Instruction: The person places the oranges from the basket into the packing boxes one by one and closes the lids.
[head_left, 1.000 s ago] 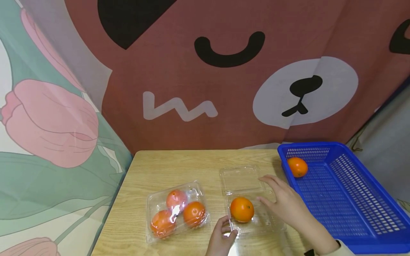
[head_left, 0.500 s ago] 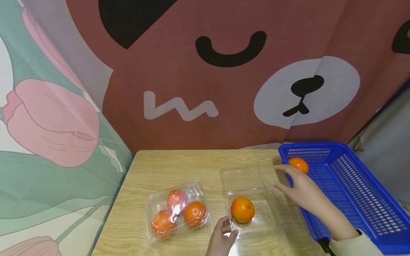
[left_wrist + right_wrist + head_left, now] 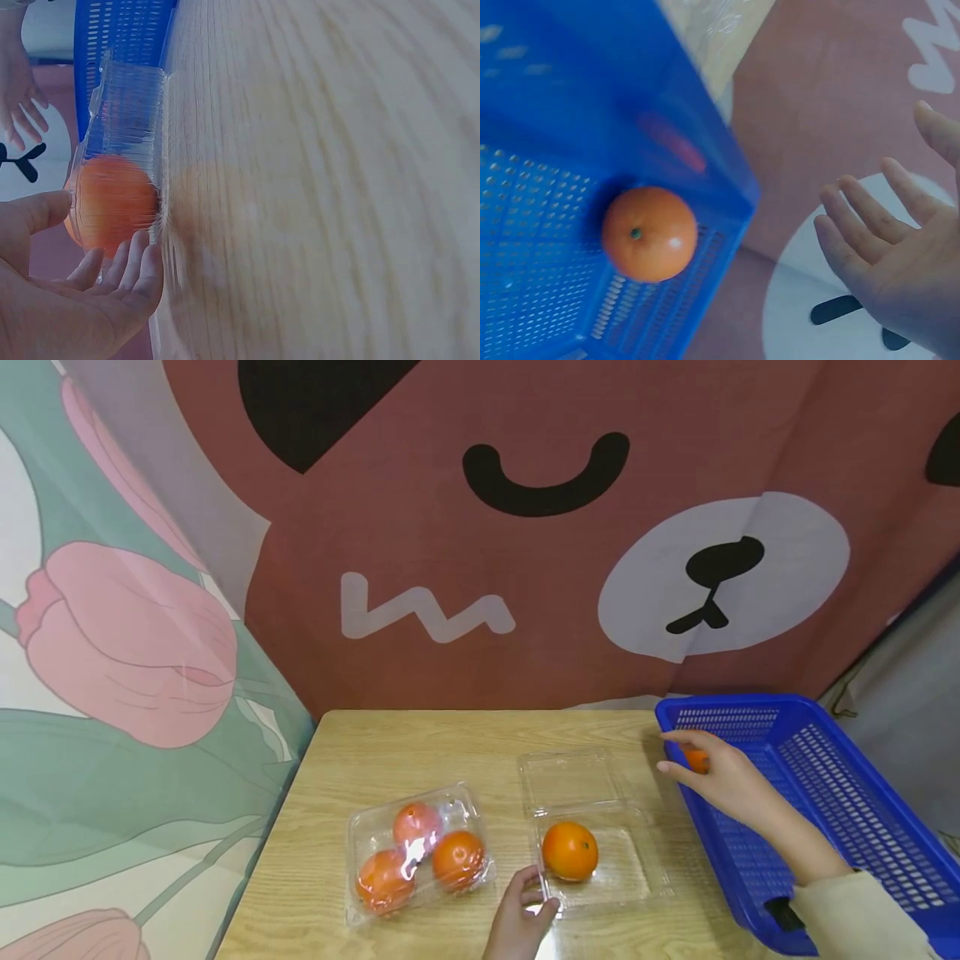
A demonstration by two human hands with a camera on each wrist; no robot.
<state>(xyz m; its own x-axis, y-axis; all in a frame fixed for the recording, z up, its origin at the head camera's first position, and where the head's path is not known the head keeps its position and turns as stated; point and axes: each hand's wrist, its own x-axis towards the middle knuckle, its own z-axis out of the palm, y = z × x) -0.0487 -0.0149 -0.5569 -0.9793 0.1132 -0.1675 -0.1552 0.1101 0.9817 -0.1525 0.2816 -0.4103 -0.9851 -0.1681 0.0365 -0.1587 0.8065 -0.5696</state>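
A hinged clear plastic fruit container [image 3: 615, 860] lies open on the table with one orange [image 3: 570, 852] in its left part. My left hand [image 3: 520, 914] holds the container's near left corner; in the left wrist view the thumb is at the upper rim and the fingers [image 3: 131, 274] lie along the side wall. My right hand [image 3: 723, 777] is over the left rim of the blue plastic basket [image 3: 795, 827], fingers spread and holding nothing. Below that hand another orange [image 3: 649, 234] sits in the basket's corner, partly hidden by the hand in the head view.
A closed clear container [image 3: 352, 868] with three orange fruits inside stands on the table [image 3: 420, 743], left of the open one. Behind the table hangs a bear-print curtain [image 3: 420, 677].
My right hand has moved right, from above the open container to over the basket's left rim. The left hand stays at the container's corner, and the orange in it has not moved.
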